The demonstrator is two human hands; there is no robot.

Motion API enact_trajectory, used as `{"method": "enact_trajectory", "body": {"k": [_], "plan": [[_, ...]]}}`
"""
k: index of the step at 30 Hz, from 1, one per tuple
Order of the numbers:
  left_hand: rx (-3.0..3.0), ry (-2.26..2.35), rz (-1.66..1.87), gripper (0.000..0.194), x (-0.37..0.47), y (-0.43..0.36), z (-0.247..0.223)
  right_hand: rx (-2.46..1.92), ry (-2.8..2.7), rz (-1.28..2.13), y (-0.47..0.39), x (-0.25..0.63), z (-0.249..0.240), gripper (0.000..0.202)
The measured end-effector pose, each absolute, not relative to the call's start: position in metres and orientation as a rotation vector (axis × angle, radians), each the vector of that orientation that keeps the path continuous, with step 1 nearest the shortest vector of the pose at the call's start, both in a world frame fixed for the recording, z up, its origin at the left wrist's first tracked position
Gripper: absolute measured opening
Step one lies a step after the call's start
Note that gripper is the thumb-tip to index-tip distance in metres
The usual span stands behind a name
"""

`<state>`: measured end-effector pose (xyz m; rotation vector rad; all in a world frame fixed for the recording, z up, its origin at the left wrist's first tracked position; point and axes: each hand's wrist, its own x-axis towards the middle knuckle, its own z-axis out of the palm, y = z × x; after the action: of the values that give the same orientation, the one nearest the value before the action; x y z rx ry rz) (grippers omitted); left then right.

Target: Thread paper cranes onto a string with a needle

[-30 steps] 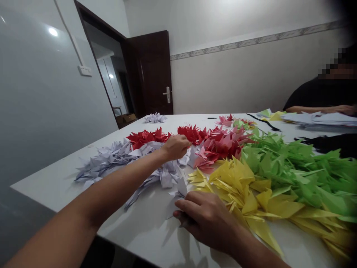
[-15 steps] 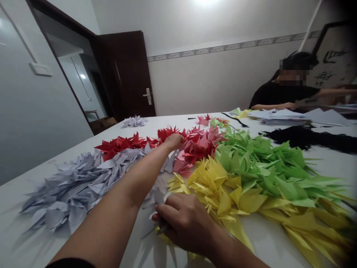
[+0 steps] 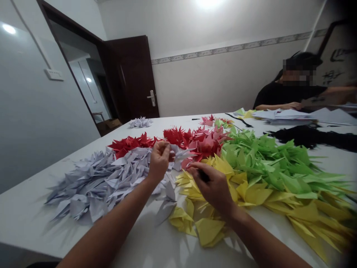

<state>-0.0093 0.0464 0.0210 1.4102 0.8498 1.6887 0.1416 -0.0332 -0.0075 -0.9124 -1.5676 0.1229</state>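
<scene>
My left hand [image 3: 160,158] is raised over the middle of the table, its fingertips pinched together beside white folded paper [image 3: 177,152]; what they pinch is too small to make out. To its right, my right hand [image 3: 210,182] is closed around a small dark object [image 3: 203,175] above the yellow folded papers [image 3: 251,191]. A heap of white folded papers [image 3: 92,186] spreads to the left. Red folded papers [image 3: 129,145] and pink ones [image 3: 209,143] lie behind my hands. Green folded papers [image 3: 267,160] are heaped to the right.
Across the white table [image 3: 28,204], at the right, a person in black [image 3: 279,96] sits by stacked paper sheets [image 3: 284,115]. A bundle of black strands [image 3: 312,137] lies nearer. Small paper piles, white [image 3: 141,122] and mixed, sit at the far edge.
My left hand has come back from the red papers toward me. My right hand has risen and moved forward and right, bringing the hands closer together. The view has shifted slightly.
</scene>
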Motion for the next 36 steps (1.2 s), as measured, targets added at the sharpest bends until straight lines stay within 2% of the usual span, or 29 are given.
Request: {"method": "enact_trajectory", "body": {"k": [3, 8, 13, 17, 23, 27, 31, 36], "plan": [[1.49, 0.755, 1.689, 0.026, -0.011, 0.022, 0.002, -0.998, -1.402, 0.335, -0.03, 0.143, -0.007, 0.027], [1.896, 0.595, 1.645, 0.003, -0.017, 0.004, -0.011, -1.054, -1.369, 0.548, -0.027, 0.142, -0.014, 0.038], [2.407, 0.46, 1.704, 0.019, -0.024, -0.007, -0.003, -1.053, -1.302, 0.595, -0.028, 0.14, -0.013, 0.038], [2.504, 0.346, 1.692, 0.02, -0.023, -0.011, -0.002, -1.059, -1.277, 0.662, -0.027, 0.142, -0.011, 0.034], [2.472, 0.536, 1.775, 0.031, -0.019, -0.008, -0.009, -1.029, -1.368, 0.523, -0.031, 0.142, -0.012, 0.027], [2.404, 0.588, 1.685, 0.034, -0.019, -0.005, -0.014, -0.968, -1.517, 0.412, -0.035, 0.139, -0.011, 0.02], [2.445, 0.648, 1.652, 0.033, -0.023, -0.001, -0.013, -1.037, -1.563, 0.315, -0.036, 0.14, -0.008, 0.02], [2.458, 0.724, 1.66, 0.041, -0.028, 0.007, -0.011, -1.064, -1.581, 0.311, -0.037, 0.142, -0.007, 0.025]]}}
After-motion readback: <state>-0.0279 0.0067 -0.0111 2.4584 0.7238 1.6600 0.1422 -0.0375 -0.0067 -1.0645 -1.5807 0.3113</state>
